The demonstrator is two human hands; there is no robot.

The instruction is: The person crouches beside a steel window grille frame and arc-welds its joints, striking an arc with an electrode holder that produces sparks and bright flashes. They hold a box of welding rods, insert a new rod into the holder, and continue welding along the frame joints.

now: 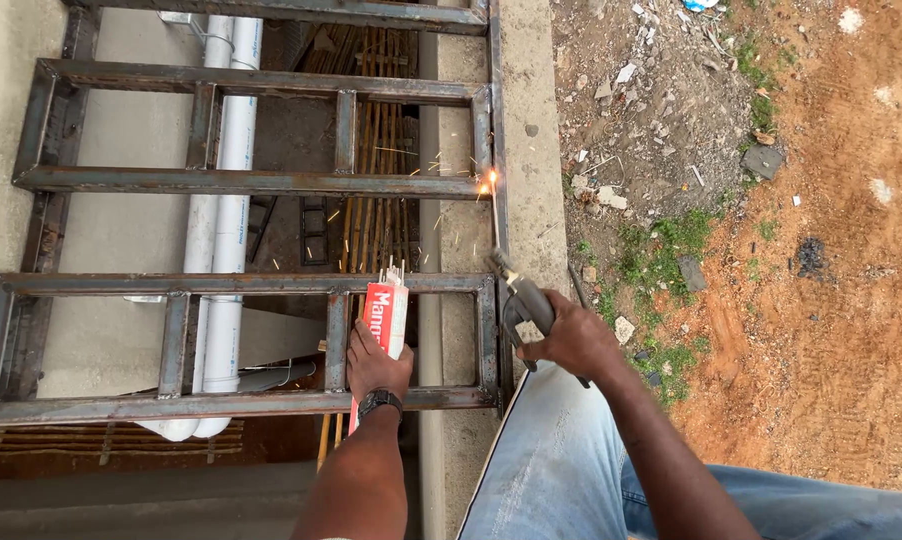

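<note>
My right hand [574, 338] grips a grey welding electrode holder [522, 303]. Its thin rod [494, 217] reaches up to a joint on the rusty steel frame [251, 183], where a bright spark [487, 183] glows and small sparks scatter. My left hand [375, 365], with a black watch on the wrist, holds a red and white box of welding rods [385, 318] upright against the frame's lower bars; rod ends stick out of its top. My jeans-clad leg [561, 460] shows at the bottom.
White plastic pipes [227, 210] run below the frame beside a concrete wall [121, 130]. Bamboo poles [371, 220] lie underneath. A concrete ledge [531, 120] borders the frame on the right. Beyond it is rubble, grass and red earth [831, 250].
</note>
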